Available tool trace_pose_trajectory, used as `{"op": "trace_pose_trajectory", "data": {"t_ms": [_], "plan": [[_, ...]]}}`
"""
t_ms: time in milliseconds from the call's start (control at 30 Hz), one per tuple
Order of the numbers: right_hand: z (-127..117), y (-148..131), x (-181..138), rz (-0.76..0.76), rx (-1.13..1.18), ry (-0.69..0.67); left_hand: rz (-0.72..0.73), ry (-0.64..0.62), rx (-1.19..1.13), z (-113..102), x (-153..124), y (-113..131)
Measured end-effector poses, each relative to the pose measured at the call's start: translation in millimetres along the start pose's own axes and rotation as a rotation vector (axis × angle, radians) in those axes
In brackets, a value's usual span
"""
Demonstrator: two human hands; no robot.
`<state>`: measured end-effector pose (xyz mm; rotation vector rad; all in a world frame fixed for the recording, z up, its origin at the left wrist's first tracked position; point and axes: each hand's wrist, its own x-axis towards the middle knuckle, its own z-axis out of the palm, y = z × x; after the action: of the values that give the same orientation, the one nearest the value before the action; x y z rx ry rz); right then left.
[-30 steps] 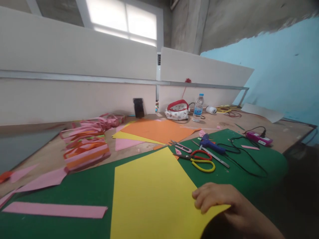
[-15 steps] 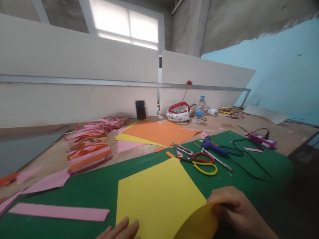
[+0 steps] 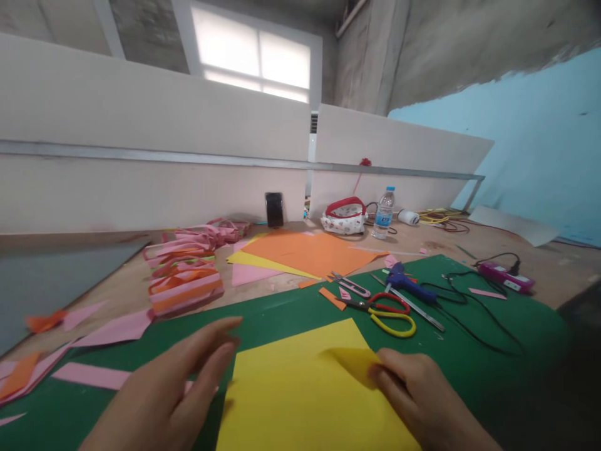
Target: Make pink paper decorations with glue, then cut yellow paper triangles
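A yellow paper sheet [image 3: 300, 388] lies on the green cutting mat [image 3: 469, 351] in front of me. My right hand [image 3: 417, 394] pinches the sheet's right corner, which is folded over onto the sheet. Just left of the sheet's left edge hovers my left hand [image 3: 173, 388], flat, fingers together and pointing right, with nothing in it. Beyond the sheet lie red-and-yellow scissors [image 3: 387, 310].
A blue glue gun [image 3: 406, 282], a metal ruler and a small snipper lie past the scissors. Pink paper strips [image 3: 94, 376] lie at left, a stack of pink and orange strips [image 3: 185, 285] behind, orange and yellow sheets [image 3: 305, 250], a water bottle [image 3: 384, 213], a pouch and a phone at the back.
My right hand lifted the sheet's right corner and folded it inward. My left hand came into view from below and moved up to the sheet's left edge. The camera tilted slightly.
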<state>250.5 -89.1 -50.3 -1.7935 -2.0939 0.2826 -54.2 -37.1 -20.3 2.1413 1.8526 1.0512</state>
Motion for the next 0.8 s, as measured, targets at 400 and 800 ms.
{"op": "trace_pose_trajectory", "data": {"t_ms": [400,800], "plan": [[-5.9,-18.8,7.4,0.149,-0.169,-0.01,0.191,-0.682,0.148,21.5,42.5,47.4],[-69.2,-35.4,118.2,-0.2,0.249,0.183,0.071,-0.501,-0.235,-6.0,84.6,12.5]]}}
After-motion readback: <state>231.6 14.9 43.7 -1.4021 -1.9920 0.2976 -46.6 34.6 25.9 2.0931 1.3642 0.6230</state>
